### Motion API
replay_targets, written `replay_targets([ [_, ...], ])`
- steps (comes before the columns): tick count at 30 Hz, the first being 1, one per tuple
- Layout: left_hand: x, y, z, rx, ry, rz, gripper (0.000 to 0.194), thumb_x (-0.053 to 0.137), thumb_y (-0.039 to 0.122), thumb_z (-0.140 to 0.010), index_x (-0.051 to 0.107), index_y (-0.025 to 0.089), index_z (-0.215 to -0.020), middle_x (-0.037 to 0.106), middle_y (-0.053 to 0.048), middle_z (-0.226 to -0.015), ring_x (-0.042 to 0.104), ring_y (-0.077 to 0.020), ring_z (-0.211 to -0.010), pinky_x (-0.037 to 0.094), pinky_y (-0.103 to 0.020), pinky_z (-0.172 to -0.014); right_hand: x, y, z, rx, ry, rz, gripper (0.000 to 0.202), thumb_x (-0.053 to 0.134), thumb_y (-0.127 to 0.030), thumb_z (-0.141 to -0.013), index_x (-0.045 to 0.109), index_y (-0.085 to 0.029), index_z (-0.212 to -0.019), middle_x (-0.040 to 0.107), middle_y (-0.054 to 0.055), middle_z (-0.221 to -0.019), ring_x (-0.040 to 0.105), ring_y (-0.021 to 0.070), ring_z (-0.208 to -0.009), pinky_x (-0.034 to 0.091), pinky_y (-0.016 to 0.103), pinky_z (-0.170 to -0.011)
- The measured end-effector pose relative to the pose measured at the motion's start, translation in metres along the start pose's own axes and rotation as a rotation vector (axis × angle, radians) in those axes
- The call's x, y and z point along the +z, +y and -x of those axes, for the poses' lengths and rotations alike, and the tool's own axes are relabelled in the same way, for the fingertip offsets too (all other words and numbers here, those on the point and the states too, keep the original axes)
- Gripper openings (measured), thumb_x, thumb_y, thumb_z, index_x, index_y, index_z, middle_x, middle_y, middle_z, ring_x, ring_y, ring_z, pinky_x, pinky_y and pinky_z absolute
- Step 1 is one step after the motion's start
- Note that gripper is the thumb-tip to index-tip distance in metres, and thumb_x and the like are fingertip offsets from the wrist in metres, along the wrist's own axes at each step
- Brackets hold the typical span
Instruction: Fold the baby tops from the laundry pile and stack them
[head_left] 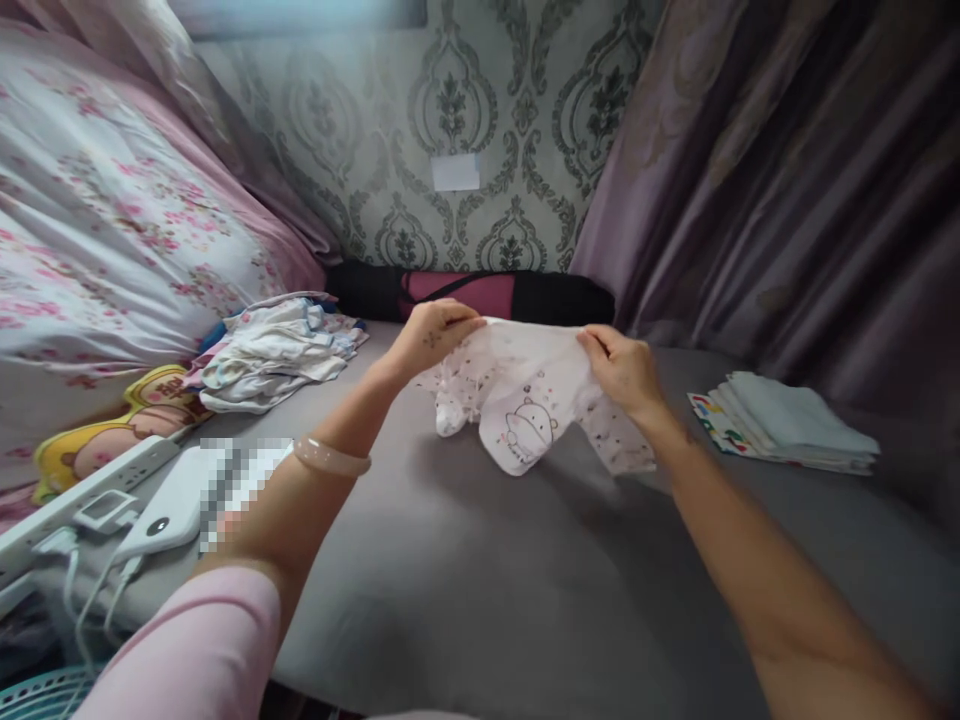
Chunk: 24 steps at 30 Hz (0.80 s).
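Between my hands hangs a small white baby garment (536, 375), stretched along its top edge above the bed. A cartoon animal is printed on its rounded front panel, and its side parts carry small dark and pinkish marks. My left hand (439, 335) pinches the upper left corner, with the fingers closed on the cloth. The upper right corner is gripped by my right hand (622, 370), its fingers folded over the fabric. Below, the garment's loose parts hang just over or touch the grey bed sheet (465, 600); I cannot tell which.
At the left lies a rumpled pile of baby clothes (281, 350) beside a yellow cartoon pillow (120, 430). Nearer are a power strip (90, 500) and a white power bank (165, 510) with cables. Folded cloths (787, 420) sit right; a black-and-maroon roll (465, 292) lies along the wall.
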<state>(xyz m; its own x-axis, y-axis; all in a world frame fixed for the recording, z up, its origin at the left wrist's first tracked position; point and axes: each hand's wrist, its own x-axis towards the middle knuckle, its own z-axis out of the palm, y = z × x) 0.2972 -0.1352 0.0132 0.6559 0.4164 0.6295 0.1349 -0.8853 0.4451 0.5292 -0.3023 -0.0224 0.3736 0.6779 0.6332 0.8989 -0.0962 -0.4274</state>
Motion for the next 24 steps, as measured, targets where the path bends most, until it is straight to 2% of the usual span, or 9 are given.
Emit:
replay_targets([
  [5,-0.029,0.024,-0.041,0.051,0.073,-0.052,0.026,0.059,0.035,-0.084,0.072,0.013,-0.084,0.065,-0.003,-0.074,0.058,-0.0125,-0.073,0.045,-0.026,-0.073,-0.043,-0.029,-0.036,-0.068,0.102,0.178,0.038,0.043,-0.046,-0.095,0.068,-0.021,-0.107,0.072,0.008,-0.093,0.064,0.0237,-0.089,0.043,0.030,-0.070],
  [7,-0.045,0.032,-0.044,-0.002,-0.003,-0.012,0.025,0.061,0.035,-0.084,0.072,0.013,-0.081,0.061,-0.002,-0.066,0.058,-0.0127,-0.070,0.046,-0.027,-0.070,-0.063,-0.037,-0.040,-0.107,-0.016,0.105,0.039,0.046,-0.049,-0.094,0.070,-0.020,-0.103,0.072,0.008,-0.089,0.065,0.0219,-0.084,0.044,0.029,-0.068],
  [10,-0.062,0.032,-0.039,-0.105,-0.194,0.092,0.026,0.064,0.037,-0.083,0.072,0.013,-0.080,0.058,-0.002,-0.061,0.060,-0.0138,-0.066,0.047,-0.028,-0.065,-0.084,-0.039,-0.040,-0.106,-0.351,-0.091,0.041,0.051,-0.055,-0.088,0.073,-0.021,-0.097,0.072,0.004,-0.082,0.065,0.0183,-0.075,0.046,0.027,-0.062],
  [12,-0.060,0.026,-0.036,-0.165,-0.290,0.141,0.026,0.067,0.039,-0.080,0.072,0.013,-0.079,0.058,-0.002,-0.059,0.060,-0.0140,-0.062,0.047,-0.028,-0.060,-0.087,-0.034,-0.039,-0.064,-0.444,-0.167,0.042,0.053,-0.056,-0.086,0.074,-0.022,-0.096,0.072,0.003,-0.081,0.065,0.0178,-0.073,0.047,0.027,-0.061],
  [13,-0.055,0.023,-0.035,-0.187,-0.299,0.150,0.026,0.068,0.039,-0.078,0.072,0.013,-0.076,0.058,-0.001,-0.058,0.059,-0.0135,-0.059,0.046,-0.026,-0.057,-0.085,-0.032,-0.040,-0.047,-0.414,-0.165,0.040,0.054,-0.055,-0.086,0.074,-0.022,-0.095,0.072,0.004,-0.081,0.065,0.0184,-0.074,0.048,0.028,-0.062],
  [16,-0.032,0.018,-0.035,-0.210,-0.155,0.138,0.026,0.068,0.040,-0.075,0.072,0.014,-0.071,0.057,0.000,-0.054,0.054,-0.0111,-0.053,0.040,-0.023,-0.050,-0.075,-0.029,-0.040,-0.044,-0.275,-0.123,0.034,0.060,-0.051,-0.083,0.075,-0.021,-0.091,0.073,0.006,-0.087,0.066,0.0212,-0.082,0.049,0.029,-0.067],
  [18,-0.022,0.021,-0.034,-0.215,-0.123,0.193,0.027,0.067,0.041,-0.075,0.072,0.014,-0.074,0.060,-0.001,-0.056,0.054,-0.0112,-0.053,0.040,-0.022,-0.050,-0.070,-0.030,-0.039,-0.026,-0.330,-0.184,0.034,0.061,-0.051,-0.083,0.075,-0.022,-0.093,0.073,0.006,-0.090,0.066,0.0215,-0.083,0.050,0.029,-0.066],
  [21,-0.023,0.027,-0.030,-0.286,-0.336,0.374,0.030,0.069,0.043,-0.074,0.074,0.015,-0.080,0.066,-0.005,-0.064,0.060,-0.0146,-0.059,0.044,-0.024,-0.053,-0.071,-0.031,-0.037,0.051,-0.553,-0.345,0.038,0.059,-0.055,-0.082,0.074,-0.023,-0.096,0.073,0.004,-0.086,0.066,0.0193,-0.075,0.049,0.029,-0.060],
  [24,-0.029,0.027,-0.027,-0.391,-0.404,0.403,0.026,0.074,0.041,-0.068,0.075,0.016,-0.075,0.068,-0.006,-0.065,0.062,-0.0165,-0.060,0.046,-0.026,-0.054,-0.072,-0.031,-0.037,0.083,-0.553,-0.338,0.036,0.066,-0.056,-0.076,0.075,-0.021,-0.082,0.071,0.004,-0.076,0.063,0.0174,-0.068,0.047,0.027,-0.056],
])
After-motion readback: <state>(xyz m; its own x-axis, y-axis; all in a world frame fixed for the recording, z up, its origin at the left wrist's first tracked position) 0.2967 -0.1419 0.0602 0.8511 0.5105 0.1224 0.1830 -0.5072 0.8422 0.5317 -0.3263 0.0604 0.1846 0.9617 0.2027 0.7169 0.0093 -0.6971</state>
